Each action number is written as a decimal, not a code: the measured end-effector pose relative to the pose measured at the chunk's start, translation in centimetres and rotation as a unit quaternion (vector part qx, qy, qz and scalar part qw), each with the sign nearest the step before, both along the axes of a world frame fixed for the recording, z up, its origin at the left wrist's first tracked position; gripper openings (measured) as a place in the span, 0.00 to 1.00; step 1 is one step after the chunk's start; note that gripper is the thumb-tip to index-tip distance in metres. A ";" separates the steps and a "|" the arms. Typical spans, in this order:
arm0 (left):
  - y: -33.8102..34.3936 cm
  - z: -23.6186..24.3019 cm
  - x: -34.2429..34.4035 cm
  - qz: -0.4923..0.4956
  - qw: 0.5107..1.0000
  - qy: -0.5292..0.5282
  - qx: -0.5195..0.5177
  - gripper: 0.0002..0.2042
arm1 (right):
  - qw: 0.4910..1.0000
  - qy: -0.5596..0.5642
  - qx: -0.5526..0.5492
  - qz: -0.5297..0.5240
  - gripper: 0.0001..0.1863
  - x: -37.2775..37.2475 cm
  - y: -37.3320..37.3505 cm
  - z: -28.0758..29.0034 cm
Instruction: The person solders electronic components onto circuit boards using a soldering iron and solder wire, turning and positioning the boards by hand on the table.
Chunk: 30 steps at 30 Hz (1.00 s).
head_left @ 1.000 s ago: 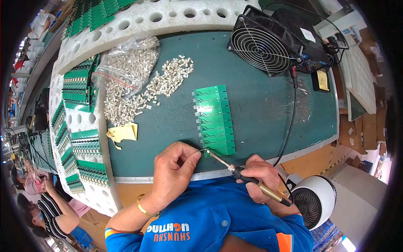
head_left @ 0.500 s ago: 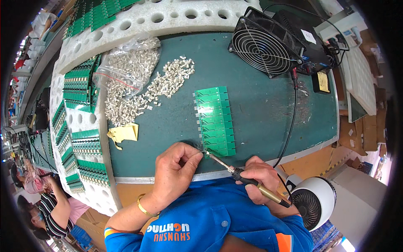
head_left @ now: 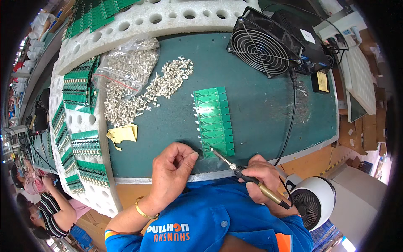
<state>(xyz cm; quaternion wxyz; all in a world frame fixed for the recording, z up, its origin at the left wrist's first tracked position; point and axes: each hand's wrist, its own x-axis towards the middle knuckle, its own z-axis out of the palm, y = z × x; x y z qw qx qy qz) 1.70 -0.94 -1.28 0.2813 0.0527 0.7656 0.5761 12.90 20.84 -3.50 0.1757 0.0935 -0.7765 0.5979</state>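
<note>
A strip of green circuit boards [head_left: 214, 119] lies on the dark green mat [head_left: 260, 122] in front of me. My right hand [head_left: 264, 174] grips a soldering iron [head_left: 247, 178] like a pen, its tip touching the near end of the strip. My left hand [head_left: 172, 168] rests on the mat just left of that end, fingers pinched together as if feeding thin solder wire, which is too fine to see. A pile of small metal connectors [head_left: 168, 82] lies beyond my left hand.
A black fan [head_left: 264, 42] stands at the back right, its cable running along the mat. White foam racks [head_left: 79, 122] with several green boards line the left and back. A plastic bag of connectors [head_left: 126, 71], yellow tape [head_left: 122, 134], a white fan [head_left: 312, 201] lower right, a person [head_left: 46, 210] lower left.
My left hand has shifted slightly right, nearer the strip's end. The iron tip stays on the strip's near end.
</note>
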 end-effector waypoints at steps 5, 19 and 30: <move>-0.1 0.3 0.0 0.017 0.998 -0.063 0.006 0.04 | 1.000 0.000 0.022 0.022 0.13 -0.4 0.1 0.0; 0.8 1.1 0.0 -0.040 0.996 -0.007 -0.076 0.15 | 0.999 0.026 0.009 0.023 0.16 -0.6 0.2 -0.2; 0.7 1.1 0.2 -0.013 0.997 -0.050 -0.050 0.11 | 0.997 0.051 0.018 0.059 0.20 -3.0 -0.4 -0.2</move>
